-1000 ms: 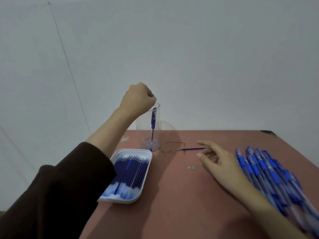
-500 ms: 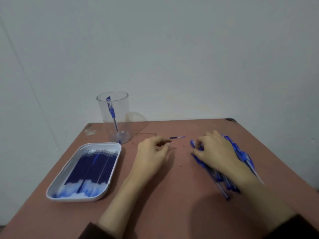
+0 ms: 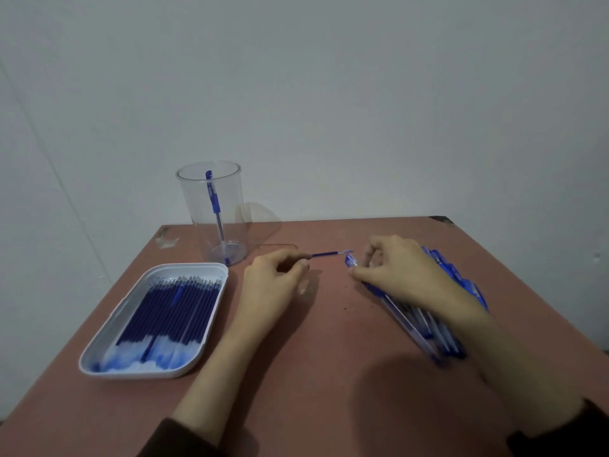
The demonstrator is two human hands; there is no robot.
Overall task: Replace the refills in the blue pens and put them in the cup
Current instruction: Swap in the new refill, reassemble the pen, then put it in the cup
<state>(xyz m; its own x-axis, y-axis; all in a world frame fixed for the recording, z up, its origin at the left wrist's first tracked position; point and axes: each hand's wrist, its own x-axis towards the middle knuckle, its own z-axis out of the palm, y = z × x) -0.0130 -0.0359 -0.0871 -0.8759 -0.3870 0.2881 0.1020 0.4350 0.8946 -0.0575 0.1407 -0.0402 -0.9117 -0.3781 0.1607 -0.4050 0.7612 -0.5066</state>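
A clear plastic cup [image 3: 230, 206] stands at the table's back left with one blue pen [image 3: 214, 206] leaning inside it. The pile of blue pens [image 3: 428, 324] lies on the right, partly under my right hand [image 3: 405, 275], whose thumb and forefinger pinch the top end of one pen [image 3: 350, 259] at the pile's left edge. My left hand [image 3: 273, 285] rests on the table with loosely curled fingers and nothing between them. A loose blue refill [image 3: 329, 254] lies between the two hands, its left end by my left fingertip.
A white tray [image 3: 108, 328] full of blue refills [image 3: 171, 311] sits at the front left of the reddish-brown table [image 3: 313, 374]. The grey wall rises right behind the cup. The table's left and right edges slant outward towards me.
My left hand let the pen go into the cup and came down onto the table by the loose refill. My right hand moved onto the pen pile and closed on one pen.
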